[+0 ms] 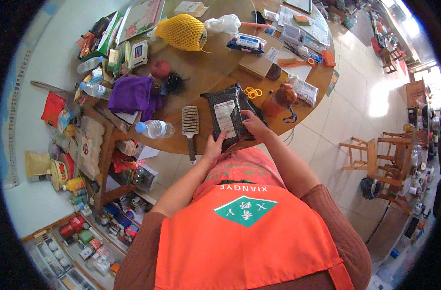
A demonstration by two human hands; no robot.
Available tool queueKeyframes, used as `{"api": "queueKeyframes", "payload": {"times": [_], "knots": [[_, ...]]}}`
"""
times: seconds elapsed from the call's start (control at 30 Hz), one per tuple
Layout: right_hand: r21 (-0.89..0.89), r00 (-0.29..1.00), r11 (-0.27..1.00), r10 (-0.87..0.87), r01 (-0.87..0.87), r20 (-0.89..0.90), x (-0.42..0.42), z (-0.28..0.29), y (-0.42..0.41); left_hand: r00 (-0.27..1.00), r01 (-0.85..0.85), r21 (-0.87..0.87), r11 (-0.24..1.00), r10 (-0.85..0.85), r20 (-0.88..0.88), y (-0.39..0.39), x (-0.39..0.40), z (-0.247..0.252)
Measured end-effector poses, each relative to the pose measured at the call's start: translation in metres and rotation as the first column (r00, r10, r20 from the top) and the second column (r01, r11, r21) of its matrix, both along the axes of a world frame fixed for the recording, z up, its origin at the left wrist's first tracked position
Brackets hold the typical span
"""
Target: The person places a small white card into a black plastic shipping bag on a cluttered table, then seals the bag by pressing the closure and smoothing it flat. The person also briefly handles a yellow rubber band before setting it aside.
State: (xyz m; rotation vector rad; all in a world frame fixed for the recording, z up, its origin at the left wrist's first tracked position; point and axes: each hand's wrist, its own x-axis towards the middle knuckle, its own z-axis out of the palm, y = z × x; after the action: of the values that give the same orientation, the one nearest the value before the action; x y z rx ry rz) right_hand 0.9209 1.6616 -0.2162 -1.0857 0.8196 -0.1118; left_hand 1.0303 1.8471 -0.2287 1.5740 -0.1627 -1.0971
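A black plastic mailing parcel (224,117) with a white printed label lies at the near edge of the round wooden table (162,143). My left hand (215,144) grips its lower left part, thumb beside the label. On its right side, my right hand (254,125) holds the black wrapping with bent fingers. Left of the parcel lies a hairbrush (190,127) with a dark handle, and beyond it a clear water bottle (157,129) on its side. Yellow rings (253,92) lie just past the parcel. To its right stands a reddish jar (278,99) with a blue loop.
A purple cloth (133,97), a red apple (160,69), a yellow net-covered object (180,32), a wipes pack (246,43) and a cardboard box (258,59) lie farther back. An orange comb (291,63) and a white tube (305,90) are at right. Wooden stools (371,156) stand beyond.
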Motion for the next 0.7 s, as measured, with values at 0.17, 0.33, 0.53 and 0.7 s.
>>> {"api": "queueKeyframes", "payload": {"times": [0.17, 0.33, 0.53, 0.7], "knots": [[-0.714, 0.982, 0.675, 0.096, -0.185, -0.164, 0.002, 0.007, -0.001, 0.986, 0.013, 0.140, 0.990, -0.036, 0.162, -0.008, 0.002, 0.027], [-0.710, 0.942, 0.643, 0.056, -0.286, -0.330, -0.005, 0.017, -0.008, 0.947, 0.029, 0.163, 0.986, -0.080, 0.312, -0.011, 0.004, 0.036], [-0.582, 0.888, 0.710, 0.135, -0.396, -0.440, -0.051, 0.073, 0.016, 0.853, 0.102, 0.325, 0.940, -0.251, 0.458, -0.007, 0.010, 0.028], [-0.678, 0.926, 0.699, -0.059, -0.229, -0.374, -0.073, 0.049, 0.030, 0.637, 0.111, 0.350, 0.930, -0.337, 0.694, -0.006, -0.001, 0.051]]}}
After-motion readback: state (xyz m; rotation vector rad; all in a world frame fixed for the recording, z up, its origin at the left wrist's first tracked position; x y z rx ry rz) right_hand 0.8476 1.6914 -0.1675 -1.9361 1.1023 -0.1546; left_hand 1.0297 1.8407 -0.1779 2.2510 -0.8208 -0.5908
